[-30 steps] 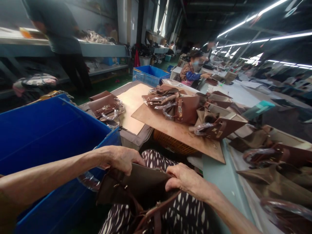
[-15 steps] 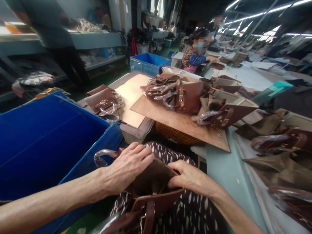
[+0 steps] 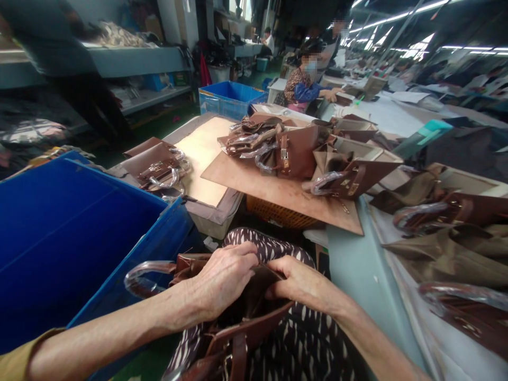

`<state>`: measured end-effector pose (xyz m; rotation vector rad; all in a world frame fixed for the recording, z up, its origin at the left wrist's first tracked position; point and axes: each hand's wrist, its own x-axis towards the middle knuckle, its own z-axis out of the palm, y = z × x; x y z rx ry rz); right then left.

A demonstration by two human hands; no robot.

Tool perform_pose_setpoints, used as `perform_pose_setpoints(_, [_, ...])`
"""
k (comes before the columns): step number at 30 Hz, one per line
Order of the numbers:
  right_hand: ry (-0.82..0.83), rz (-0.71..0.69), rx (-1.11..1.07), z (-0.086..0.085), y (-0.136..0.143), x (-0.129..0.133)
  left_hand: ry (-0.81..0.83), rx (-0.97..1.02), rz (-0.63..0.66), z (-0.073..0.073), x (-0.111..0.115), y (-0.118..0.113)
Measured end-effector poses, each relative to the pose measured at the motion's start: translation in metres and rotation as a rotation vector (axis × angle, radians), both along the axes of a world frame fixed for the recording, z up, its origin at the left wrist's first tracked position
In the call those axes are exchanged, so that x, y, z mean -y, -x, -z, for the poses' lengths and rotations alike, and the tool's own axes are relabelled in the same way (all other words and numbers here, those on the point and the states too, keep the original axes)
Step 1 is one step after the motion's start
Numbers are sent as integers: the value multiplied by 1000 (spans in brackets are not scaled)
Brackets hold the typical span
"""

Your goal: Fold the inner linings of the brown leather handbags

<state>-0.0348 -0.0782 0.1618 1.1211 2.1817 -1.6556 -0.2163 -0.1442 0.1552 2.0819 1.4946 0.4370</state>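
Observation:
A brown handbag point(image 3: 254, 333) lies across my lap on patterned dark trousers point(image 3: 317, 338), its opening facing up and a plastic-wrapped handle point(image 3: 145, 275) sticking out to the left. My left hand point(image 3: 228, 275) is closed at the far rim of the bag, fingers curled over the edge. Across the opening, my right hand point(image 3: 296, 283) pinches the bag's right edge, with its fingertips partly inside. The bag's interior is dark, and what lies in it cannot be made out.
Left stands a big blue bin point(image 3: 79, 222). Ahead, several brown bags point(image 3: 297, 151) rest on a brown board point(image 3: 270, 185); more lie along the light-blue table point(image 3: 357, 264) at right. Another bag point(image 3: 154, 164) sits ahead-left. A masked person point(image 3: 304, 84) works farther back.
My left hand has moved slightly right along the bag, closer to my right hand. More of the bag's left side and wrapped handle shows. The whole view has shifted a little.

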Motion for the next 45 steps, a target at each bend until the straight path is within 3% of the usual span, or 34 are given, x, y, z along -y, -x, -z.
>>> perform_pose_setpoints(12, [64, 6, -52, 3, 3, -1, 145, 1, 4, -17, -1, 2])
perform_pose_setpoints(18, [-90, 6, -32, 0, 3, 3, 50, 14, 58, -3, 3, -3])
perform_pose_setpoints(30, [-139, -1, -61, 1, 7, 0, 5, 168, -176, 9, 0, 6])
perform_pose_setpoints(40, [-215, -3, 4, -7, 12, 1, 127, 141, -291, 4, -8, 2])
perform_pose_setpoints(45, [-244, 5, 6, -7, 13, 3, 109, 105, -283, 7, -10, 1])
